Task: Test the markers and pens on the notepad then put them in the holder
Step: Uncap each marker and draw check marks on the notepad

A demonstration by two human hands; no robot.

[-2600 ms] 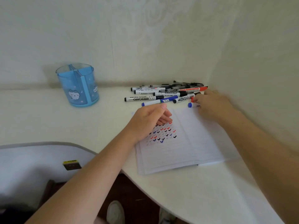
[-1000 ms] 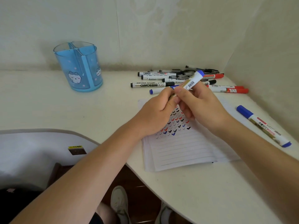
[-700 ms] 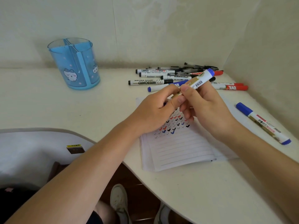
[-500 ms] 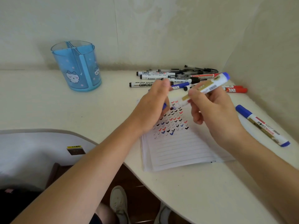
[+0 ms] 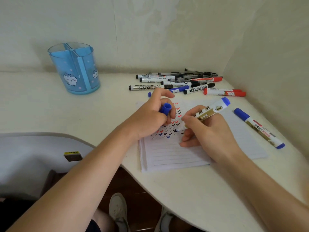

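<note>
Marker (image 5: 211,110): clamped in the right hand (image 5: 207,131) grip; tip down on the notepad (image 5: 173,156) at the check marks, blue tail raised away from the holder (image 5: 75,69).
Long axis: slanted, tip toward the holder side, tail up and away.
Cap (image 5: 165,108): clamped in the left hand (image 5: 150,118) grip, just holder-side of the tip, open end seemingly up.
Judged step: test stroke being made; recapping is judged next, cap to be met by the tip.
Holder: well apart across the counter (image 5: 41,111), nearer the left hand.

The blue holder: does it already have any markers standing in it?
No, the blue holder shows only bare compartments.
</note>
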